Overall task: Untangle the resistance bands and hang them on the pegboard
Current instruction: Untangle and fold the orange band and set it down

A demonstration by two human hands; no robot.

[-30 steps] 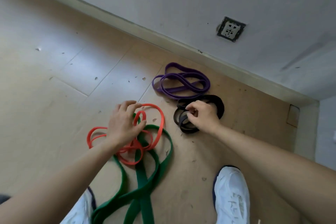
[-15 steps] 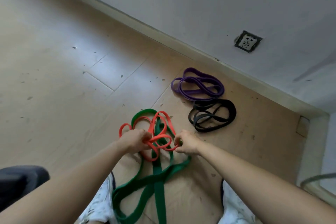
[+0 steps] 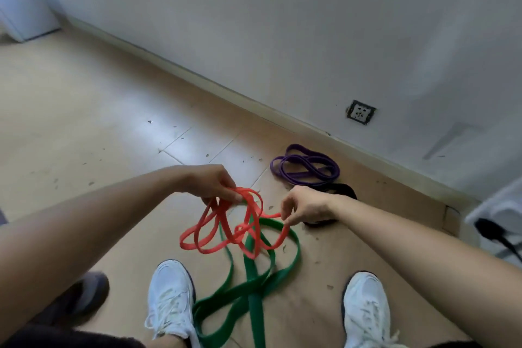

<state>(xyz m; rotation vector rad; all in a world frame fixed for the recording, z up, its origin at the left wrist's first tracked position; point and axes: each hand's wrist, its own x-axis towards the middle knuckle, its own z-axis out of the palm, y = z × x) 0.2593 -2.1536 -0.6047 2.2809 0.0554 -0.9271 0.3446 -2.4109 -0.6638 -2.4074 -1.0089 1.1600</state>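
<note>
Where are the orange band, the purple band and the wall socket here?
orange resistance band (image 3: 195,248), head view, on its lowest hanging loop.
purple resistance band (image 3: 273,167), head view, on its left bend.
wall socket (image 3: 361,112), head view, middle of the faceplate.

orange band (image 3: 251,196): matt, smooth, rubbery strip.
green band (image 3: 255,319): same matt rubber look, smooth-faced.
purple band (image 3: 308,179): rubbery, faint sheen.
floor (image 3: 84,121): smooth wood-look boards, soft gloss, gritty specks.
your sneakers (image 3: 169,291): white woven mesh, cloth laces.
wall (image 3: 310,37): matt paint.
</note>
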